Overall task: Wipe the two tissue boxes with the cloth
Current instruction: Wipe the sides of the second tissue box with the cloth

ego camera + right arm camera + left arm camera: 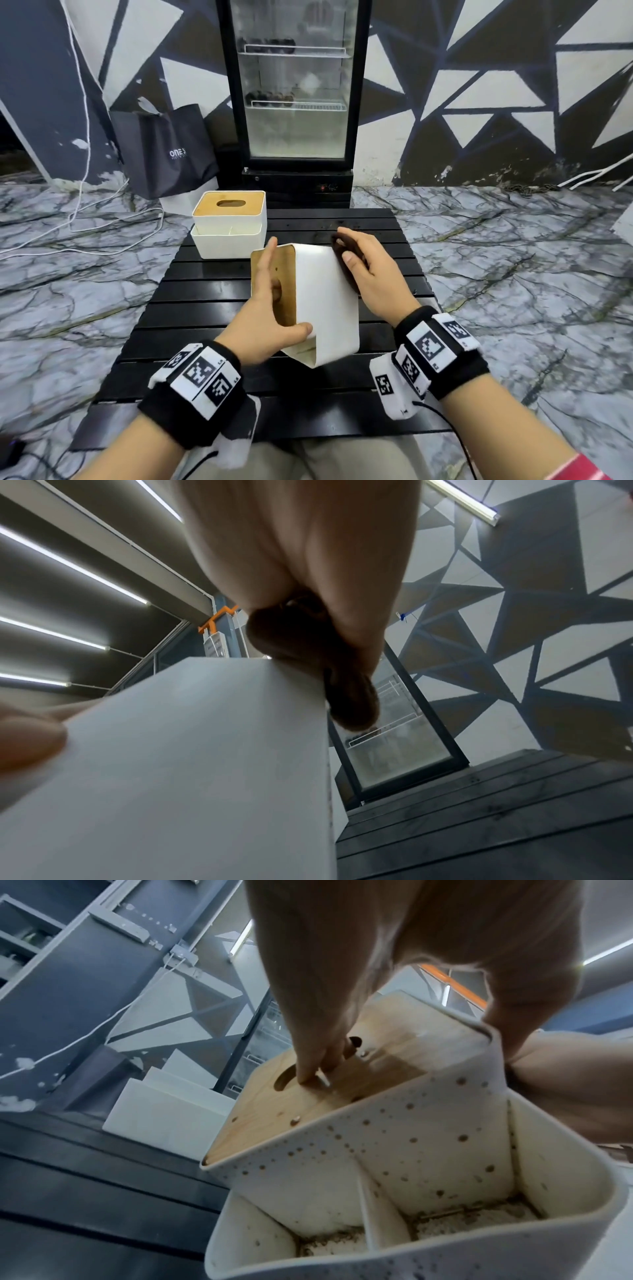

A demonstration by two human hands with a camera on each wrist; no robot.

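Observation:
One white tissue box [323,308] with a wooden lid is tipped on its side above the black slatted table [198,308]. My left hand [270,308] grips it, fingers on the lid and in its slot [284,1081], thumb on the white wall. Its front compartments [445,1150] are speckled with dirt. My right hand [363,270] holds a dark brown cloth [342,251] against the box's far right edge; the cloth [352,704] folds over the box's corner [205,750]. The second tissue box [229,222] stands upright at the table's far left.
A glass-door fridge [296,102] stands just behind the table. A black bag [168,150] leans at its left, and white cables [85,222] run over the marble floor. The table's near half lies under my wrists.

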